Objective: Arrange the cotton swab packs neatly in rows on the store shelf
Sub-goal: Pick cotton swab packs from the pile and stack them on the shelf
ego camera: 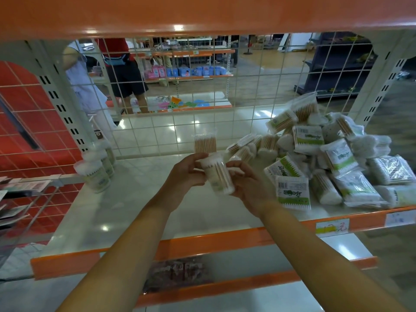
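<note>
One head-worn wide-angle view, looking forward and down from close in front of the shelf (157, 212); its orange front edge runs across the lower frame, the wire back grid (202, 122) faces the lens, the upper shelf's underside (202, 14) fills the top; edges curve with distortion.

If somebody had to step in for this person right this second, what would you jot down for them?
Left hand and right hand: both hold one cotton swab pack between them above the middle of the shelf. A second pack sticks up just behind the hands; which hand holds it is unclear.
Done: a short row of packs stands at the shelf's left end, running front to back.
Left: the loose pile of packs on the right side is unsorted. Set the held pack down beside the row, then keep drawing from the pile to build more rows.
</note>
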A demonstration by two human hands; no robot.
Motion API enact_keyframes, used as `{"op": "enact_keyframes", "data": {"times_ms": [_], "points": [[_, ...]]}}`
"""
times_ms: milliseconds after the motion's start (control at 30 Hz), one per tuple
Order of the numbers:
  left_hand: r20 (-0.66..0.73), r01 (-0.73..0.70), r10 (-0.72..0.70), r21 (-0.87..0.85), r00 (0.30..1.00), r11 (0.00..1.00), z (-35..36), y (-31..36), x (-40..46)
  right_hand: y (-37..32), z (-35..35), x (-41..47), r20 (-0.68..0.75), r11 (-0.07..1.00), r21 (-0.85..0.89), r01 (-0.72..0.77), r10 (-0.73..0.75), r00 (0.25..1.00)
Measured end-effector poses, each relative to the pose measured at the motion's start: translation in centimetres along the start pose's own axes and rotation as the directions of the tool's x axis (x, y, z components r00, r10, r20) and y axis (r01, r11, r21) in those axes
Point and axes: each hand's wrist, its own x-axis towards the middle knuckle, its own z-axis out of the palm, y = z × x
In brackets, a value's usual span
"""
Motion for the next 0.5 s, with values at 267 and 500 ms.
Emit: {"op": "enact_keyframes", "data": {"times_ms": [267,500], "points": [[-0.06,0.009,-0.015,-0.099,0.998,0.995,1.1,-0.2,-0.3,-0.9,1.0,-0.5,-0.035,0.991,-0.13,0.02,-0.025,0.999],[-0.197,-0.07,0.101,0.156,0.975,0.985,1.3,-1.1,-0.6,0.0,1.4,0.0,0.103,0.725,-0.655,0.213,-0.193,0.976]]}}
